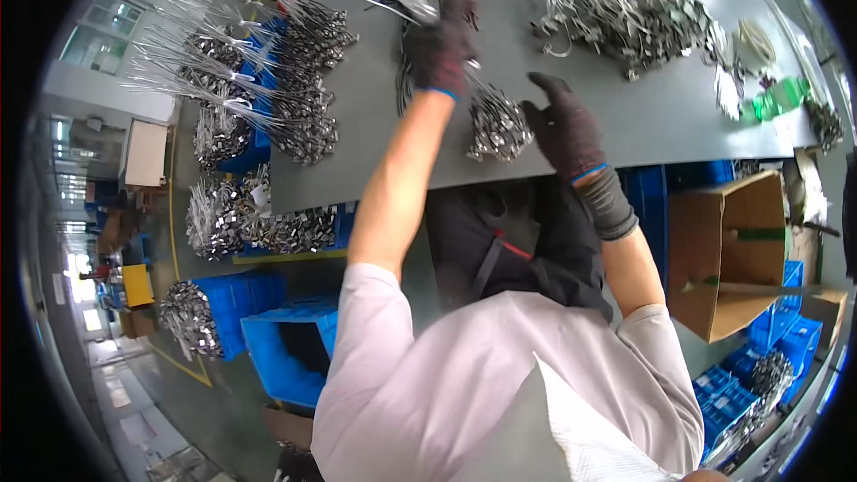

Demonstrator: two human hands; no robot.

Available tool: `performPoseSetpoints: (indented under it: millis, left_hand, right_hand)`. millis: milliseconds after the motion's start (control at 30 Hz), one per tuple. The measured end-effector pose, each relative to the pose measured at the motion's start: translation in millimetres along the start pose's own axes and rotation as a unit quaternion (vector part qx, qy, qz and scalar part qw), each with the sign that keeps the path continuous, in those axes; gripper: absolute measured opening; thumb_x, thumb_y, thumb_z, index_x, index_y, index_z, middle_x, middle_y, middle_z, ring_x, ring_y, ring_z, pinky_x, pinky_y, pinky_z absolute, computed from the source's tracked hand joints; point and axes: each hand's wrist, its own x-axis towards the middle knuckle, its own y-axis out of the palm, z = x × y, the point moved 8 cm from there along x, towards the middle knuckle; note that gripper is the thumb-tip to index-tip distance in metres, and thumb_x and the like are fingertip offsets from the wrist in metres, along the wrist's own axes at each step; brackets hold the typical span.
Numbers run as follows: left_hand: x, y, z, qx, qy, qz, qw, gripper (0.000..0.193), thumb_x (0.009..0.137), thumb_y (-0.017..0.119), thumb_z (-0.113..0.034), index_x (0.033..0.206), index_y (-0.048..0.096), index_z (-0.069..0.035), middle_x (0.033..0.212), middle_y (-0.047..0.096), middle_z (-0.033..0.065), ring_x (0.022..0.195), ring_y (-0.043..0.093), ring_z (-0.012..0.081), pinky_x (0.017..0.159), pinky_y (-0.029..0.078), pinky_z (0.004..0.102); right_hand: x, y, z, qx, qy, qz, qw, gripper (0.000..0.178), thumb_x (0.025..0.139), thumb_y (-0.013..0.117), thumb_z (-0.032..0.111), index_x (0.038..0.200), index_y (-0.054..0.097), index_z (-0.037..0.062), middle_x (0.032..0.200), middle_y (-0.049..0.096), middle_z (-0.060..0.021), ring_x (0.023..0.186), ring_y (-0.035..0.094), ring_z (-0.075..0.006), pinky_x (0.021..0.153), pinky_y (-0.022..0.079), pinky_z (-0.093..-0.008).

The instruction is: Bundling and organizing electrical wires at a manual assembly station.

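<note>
Our left hand (440, 55) holds the bundle (498, 128) mid-length; we should grip evenly. Our right hand (566, 129) is wide beside it.

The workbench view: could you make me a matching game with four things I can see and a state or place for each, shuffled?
Things
1. Left hand
2. Right hand
3. Green bottle
4. Cardboard box

States and places
A. Open, lower than the bench top, on the right
B. Closed around a bundle of cables
C. On the right end of the bench
D. Spread open, holding nothing

Right pairs: 1-B, 2-D, 3-C, 4-A
</note>
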Motion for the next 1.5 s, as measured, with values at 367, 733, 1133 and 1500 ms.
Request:
performPoseSetpoints:
  millis: [367, 733, 1133, 1500]
  left_hand:
    - [-17, -112, -222, -0.482, 0.017, 0.430, 0.763, 0.068, 0.100, 0.059, -0.047, 0.144, 0.046, 0.004, 0.065, 0.044, -0.0071, 0.044, 0.031, 0.0017, 0.046, 0.030, 0.0193]
    - [-88, -167, -354, -0.499, 0.154, 0.514, 0.680, 0.051, 0.098, 0.065, -0.034, 0.133, 0.053, 0.001, 0.057, 0.059, -0.0051, 0.043, 0.047, 0.0047, 0.043, 0.040, 0.0200]
    - [-119, -169, -359, -0.434, 0.107, 0.803, 0.394, 0.025, 0.100, 0.060, -0.015, 0.125, 0.065, -0.013, 0.086, 0.070, 0.0194, 0.058, 0.064, 0.0182, 0.048, 0.052, 0.0300]
    - [11, -148, -228, -0.651, -0.155, 0.452, 0.590, 0.051, 0.106, 0.045, -0.044, 0.124, 0.054, 0.003, 0.084, 0.057, 0.0043, 0.048, 0.042, 0.0114, 0.046, 0.035, 0.0285]
  right_hand:
    - [-208, -63, -264, 0.029, 0.299, -0.015, 0.954, 0.034, 0.093, 0.063, 0.025, 0.117, 0.069, 0.0023, 0.111, 0.072, -0.0228, 0.107, 0.069, -0.0363, 0.092, 0.053, -0.0410]
    - [-208, -41, -282, 0.080, 0.270, -0.019, 0.959, 0.031, 0.094, 0.063, 0.023, 0.115, 0.069, 0.0008, 0.111, 0.072, -0.0195, 0.105, 0.069, -0.0317, 0.091, 0.053, -0.0381]
    - [-181, -21, -249, 0.166, 0.379, 0.024, 0.910, 0.031, 0.096, 0.061, 0.024, 0.118, 0.068, 0.0029, 0.089, 0.071, -0.0080, 0.064, 0.066, -0.0157, 0.057, 0.053, -0.0305]
    - [-38, 74, -203, -0.089, 0.189, 0.042, 0.977, 0.030, 0.093, 0.062, 0.027, 0.117, 0.069, 0.0105, 0.109, 0.071, -0.0189, 0.105, 0.067, -0.0396, 0.088, 0.054, -0.0453]
